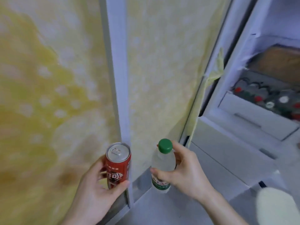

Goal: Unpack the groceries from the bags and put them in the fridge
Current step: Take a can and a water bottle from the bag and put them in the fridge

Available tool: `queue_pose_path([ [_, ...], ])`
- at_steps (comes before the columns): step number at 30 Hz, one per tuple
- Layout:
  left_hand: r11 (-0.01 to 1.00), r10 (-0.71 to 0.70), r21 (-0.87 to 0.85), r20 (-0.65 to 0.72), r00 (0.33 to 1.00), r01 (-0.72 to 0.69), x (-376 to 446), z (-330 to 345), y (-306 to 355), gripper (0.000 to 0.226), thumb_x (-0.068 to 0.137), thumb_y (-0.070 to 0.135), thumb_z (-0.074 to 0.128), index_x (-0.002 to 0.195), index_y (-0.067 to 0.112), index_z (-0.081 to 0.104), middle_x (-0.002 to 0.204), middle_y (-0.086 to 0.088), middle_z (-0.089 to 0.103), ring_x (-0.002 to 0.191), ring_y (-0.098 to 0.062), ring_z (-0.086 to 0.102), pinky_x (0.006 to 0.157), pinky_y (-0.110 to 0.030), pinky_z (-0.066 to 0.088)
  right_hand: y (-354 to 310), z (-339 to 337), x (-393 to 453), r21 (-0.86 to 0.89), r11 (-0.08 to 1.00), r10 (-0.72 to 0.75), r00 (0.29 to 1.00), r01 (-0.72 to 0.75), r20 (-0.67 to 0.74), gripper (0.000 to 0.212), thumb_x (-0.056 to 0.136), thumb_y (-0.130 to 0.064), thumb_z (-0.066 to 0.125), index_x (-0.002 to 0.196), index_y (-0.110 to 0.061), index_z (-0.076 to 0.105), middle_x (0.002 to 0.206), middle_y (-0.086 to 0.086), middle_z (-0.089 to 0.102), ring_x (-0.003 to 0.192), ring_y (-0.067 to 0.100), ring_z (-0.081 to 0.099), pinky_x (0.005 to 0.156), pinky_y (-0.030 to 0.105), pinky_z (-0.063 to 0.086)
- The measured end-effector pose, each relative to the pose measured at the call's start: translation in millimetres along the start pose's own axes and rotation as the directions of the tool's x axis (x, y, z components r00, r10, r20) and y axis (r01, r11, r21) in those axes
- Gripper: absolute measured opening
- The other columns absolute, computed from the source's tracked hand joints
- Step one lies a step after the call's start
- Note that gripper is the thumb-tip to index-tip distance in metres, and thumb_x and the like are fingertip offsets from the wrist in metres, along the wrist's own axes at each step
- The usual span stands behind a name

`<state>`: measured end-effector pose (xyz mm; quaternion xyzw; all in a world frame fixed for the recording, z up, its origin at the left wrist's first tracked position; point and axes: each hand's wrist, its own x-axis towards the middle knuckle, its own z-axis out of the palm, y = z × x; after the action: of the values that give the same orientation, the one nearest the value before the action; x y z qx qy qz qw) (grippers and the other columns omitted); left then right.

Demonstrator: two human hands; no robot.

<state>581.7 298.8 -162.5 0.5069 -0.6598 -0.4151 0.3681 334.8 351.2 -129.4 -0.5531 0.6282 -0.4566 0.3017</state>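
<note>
a can and a bottle held up in front of the fridge, one in each hand.

the red soda can (pixel 118 166) stands upright, silver top and pull tab showing, in the left hand (pixel 95 190), whose fingers and thumb curl round its lower half. just beside it, apart from it, the clear water bottle (pixel 162 166) with a green cap (pixel 165 145) and green label is pinched by the right hand (pixel 186 174), thumb across the front, fingers behind the neck. behind both is a yellow-patterned fridge door (pixel 162 70). to the right the open fridge (pixel 253 101) shows a white drawer (pixel 253 117) with blurred red and white tops above it.
</note>
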Motion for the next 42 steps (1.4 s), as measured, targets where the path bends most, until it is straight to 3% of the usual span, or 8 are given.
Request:
queue_pose_path([
  [4,0.992,0.124,-0.021,0.133,0.983,-0.122,36.2,60.4,37.3,0.081,0.056,0.024,0.099,0.109,0.065,0.053,0.1,0.028,0.073,0.087,0.002,0.071,0.082,-0.021,0.055,14.8,-71.9,-10.8,-0.026,0.999,0.022,0.984,-0.027,-0.177,0.051,0.068,-0.026,0.096,0.111,-0.023,0.069,0.099,-0.001,0.075,0.091,0.02,0.072,0.084,0.047,0.058],
  [7,0.985,0.169,-0.058,0.21,0.963,-0.16,56.0,104.5,67.8,0.076,0.05,0.047,0.092,0.117,0.052,0.056,0.105,0.02,0.075,0.094,-0.005,0.073,0.093,-0.039,0.056,24.4,-121.9,-15.3,-0.059,0.998,0.014,0.961,-0.032,-0.278,0.049,0.068,-0.017,0.095,0.108,-0.029,0.07,0.097,-0.006,0.076,0.088,0.01,0.072,0.08,0.032,0.059],
  [10,0.973,0.231,-0.077,0.27,0.935,-0.218,73.6,146.3,90.4,0.073,0.055,0.04,0.094,0.118,0.047,0.057,0.105,0.019,0.075,0.094,-0.004,0.072,0.092,-0.037,0.055,34.8,-165.4,-15.2,-0.098,0.994,0.01,0.932,-0.049,-0.363,0.051,0.067,-0.017,0.096,0.106,-0.036,0.069,0.095,-0.01,0.076,0.085,0.005,0.073,0.077,0.025,0.058],
  [17,0.949,0.314,-0.15,0.41,0.857,-0.276,100.9,243.4,134.8,0.069,0.068,0.019,0.094,0.113,0.054,0.056,0.107,0.02,0.075,0.098,-0.005,0.072,0.092,-0.033,0.057,55.0,-241.1,-30.7,-0.118,0.986,0.038,0.85,-0.117,-0.525,0.05,0.066,-0.022,0.097,0.108,-0.027,0.07,0.098,-0.006,0.077,0.091,0.012,0.075,0.084,0.043,0.059],
  [24,0.927,0.373,-0.246,0.548,0.749,-0.282,121.6,331.1,185.5,0.078,0.054,0.046,0.094,0.123,0.045,0.058,0.11,0.021,0.073,0.101,-0.004,0.071,0.096,-0.041,0.057,56.8,-293.1,-65.7,-0.1,0.977,0.068,0.722,-0.188,-0.688,0.049,0.066,-0.017,0.097,0.107,-0.027,0.072,0.102,-0.009,0.077,0.094,0.007,0.074,0.086,0.035,0.059],
  [34,0.854,0.52,-0.454,0.743,0.422,-0.254,138.2,425.0,260.0,0.065,0.054,0.055,0.089,0.113,0.05,0.063,0.11,0.013,0.075,0.1,-0.012,0.073,0.091,-0.045,0.059,31.8,-323.5,-96.0,-0.018,0.964,0.112,0.468,-0.266,-0.877,0.055,0.065,-0.012,0.094,0.103,-0.046,0.072,0.096,-0.012,0.08,0.089,0.006,0.076,0.078,0.023,0.061],
  [38,0.833,0.552,-0.513,0.794,0.253,-0.207,139.4,453.7,279.8,0.085,0.058,0.051,0.091,0.134,0.048,0.051,0.123,0.011,0.07,0.109,-0.015,0.07,0.093,-0.046,0.059,19.9,-322.7,-104.4,0.019,0.963,0.108,0.321,-0.267,-0.941,0.056,0.06,-0.02,0.093,0.104,-0.048,0.074,0.098,-0.011,0.08,0.091,0.007,0.077,0.075,0.019,0.06],
  [42,0.801,0.59,-0.566,0.801,0.103,-0.194,125.5,472.6,290.3,0.086,0.063,0.04,0.092,0.135,0.053,0.046,0.122,0.011,0.07,0.107,-0.017,0.071,0.089,-0.044,0.061,8.2,-323.7,-123.7,-0.007,0.934,0.071,0.204,-0.356,-0.976,0.055,0.058,-0.022,0.091,0.103,-0.05,0.074,0.096,-0.012,0.08,0.088,0.007,0.076,0.071,0.029,0.061],
])
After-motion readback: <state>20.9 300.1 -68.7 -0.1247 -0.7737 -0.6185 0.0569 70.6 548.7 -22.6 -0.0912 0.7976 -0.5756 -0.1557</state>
